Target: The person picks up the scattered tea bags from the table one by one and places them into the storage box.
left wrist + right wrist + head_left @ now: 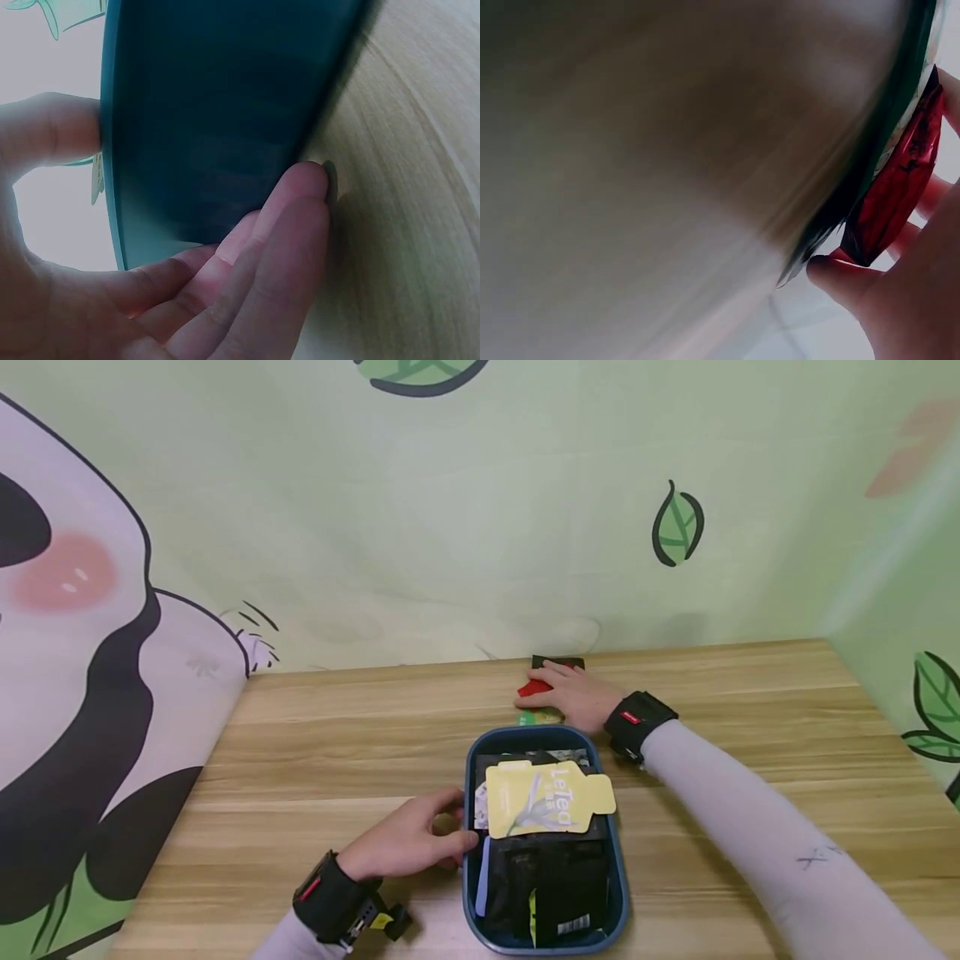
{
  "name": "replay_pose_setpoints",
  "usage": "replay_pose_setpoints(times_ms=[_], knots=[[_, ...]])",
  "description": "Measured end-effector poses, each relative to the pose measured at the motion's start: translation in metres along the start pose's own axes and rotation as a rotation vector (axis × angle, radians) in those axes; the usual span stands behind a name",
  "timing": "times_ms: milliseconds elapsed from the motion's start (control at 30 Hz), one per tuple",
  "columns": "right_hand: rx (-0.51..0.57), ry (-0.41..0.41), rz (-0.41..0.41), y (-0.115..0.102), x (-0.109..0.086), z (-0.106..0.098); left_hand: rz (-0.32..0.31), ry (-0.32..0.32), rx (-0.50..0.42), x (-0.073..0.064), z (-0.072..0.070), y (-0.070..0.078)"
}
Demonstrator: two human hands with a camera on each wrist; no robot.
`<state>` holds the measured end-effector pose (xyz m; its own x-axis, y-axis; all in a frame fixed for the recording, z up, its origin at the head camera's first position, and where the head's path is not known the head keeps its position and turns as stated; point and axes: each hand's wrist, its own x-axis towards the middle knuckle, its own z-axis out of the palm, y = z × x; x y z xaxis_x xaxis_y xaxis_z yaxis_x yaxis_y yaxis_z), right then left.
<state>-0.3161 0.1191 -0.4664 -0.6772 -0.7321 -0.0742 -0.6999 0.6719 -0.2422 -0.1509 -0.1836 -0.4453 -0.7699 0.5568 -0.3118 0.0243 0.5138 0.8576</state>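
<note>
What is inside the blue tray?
The blue tray holds a yellow LeTea pouch lying on top of dark packets. Whatever lies beneath them is covered. The left hand grips the tray's left wall.

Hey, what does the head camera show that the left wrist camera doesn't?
Only the head view shows the right hand over a red packet at the table's far edge, and the yellow pouch lying on dark packets in the bin. Only the left wrist view shows, close up, the thumb on the bin's rim and the fingers against its outer wall. Both show the left hand, the blue bin and the wooden table.
</note>
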Motion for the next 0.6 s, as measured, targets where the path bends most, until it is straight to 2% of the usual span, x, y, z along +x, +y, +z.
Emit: replay_pose_setpoints(times_ms=[167, 433, 600], knots=[[-0.001, 0.027, 0.032, 0.013, -0.025, -0.002, 0.006, 0.002, 0.003, -0.001, 0.001, 0.001], [-0.001, 0.089, 0.1, 0.023, -0.086, 0.0, 0.01, 0.002, -0.003, 0.0, 0.0, 0.0], [0.009, 0.102, 0.174, 0.023, -0.122, 0.001, 0.007, -0.007, -0.003, 0.002, 0.001, -0.001]])
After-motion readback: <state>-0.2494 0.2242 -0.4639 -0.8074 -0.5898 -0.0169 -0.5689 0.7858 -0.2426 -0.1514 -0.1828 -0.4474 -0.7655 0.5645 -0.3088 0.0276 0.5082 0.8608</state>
